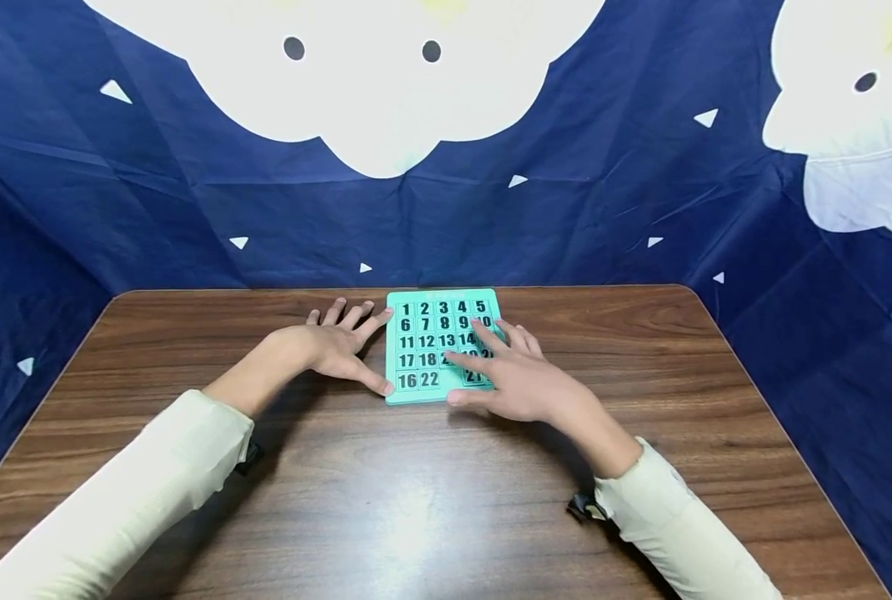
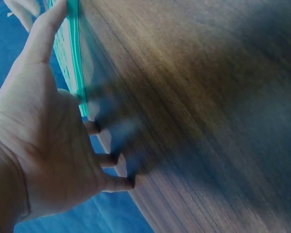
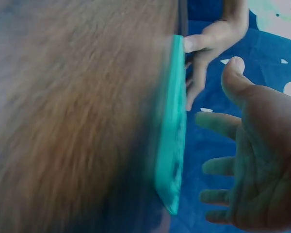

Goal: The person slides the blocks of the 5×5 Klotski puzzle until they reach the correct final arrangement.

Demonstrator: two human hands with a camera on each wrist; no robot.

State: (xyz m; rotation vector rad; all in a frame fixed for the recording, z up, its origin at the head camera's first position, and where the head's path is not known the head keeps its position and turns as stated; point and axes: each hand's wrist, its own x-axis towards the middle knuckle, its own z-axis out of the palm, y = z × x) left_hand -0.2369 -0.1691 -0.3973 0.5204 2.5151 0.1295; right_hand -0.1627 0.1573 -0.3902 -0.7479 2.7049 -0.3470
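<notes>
A turquoise number slide puzzle (image 1: 425, 342) lies flat near the table's far edge, its black-numbered tiles facing up. In its bottom row a gap shows just right of tile 22. My left hand (image 1: 329, 346) is spread at the puzzle's left side, with thumb and index fingertip at the frame's edge. Over the lower right part of the puzzle is my right hand (image 1: 524, 385), fingers extended, hiding several tiles. Its index fingertip is at a tile above the gap. The right wrist view shows the right palm (image 3: 269, 170) raised above the puzzle's side (image 3: 172, 131), holding nothing.
The brown wood-grain table (image 1: 326, 500) extends toward me and to both sides. Behind it hangs a dark blue cloth (image 1: 191, 225) with white cloud shapes and small triangles, close to the table's far edge.
</notes>
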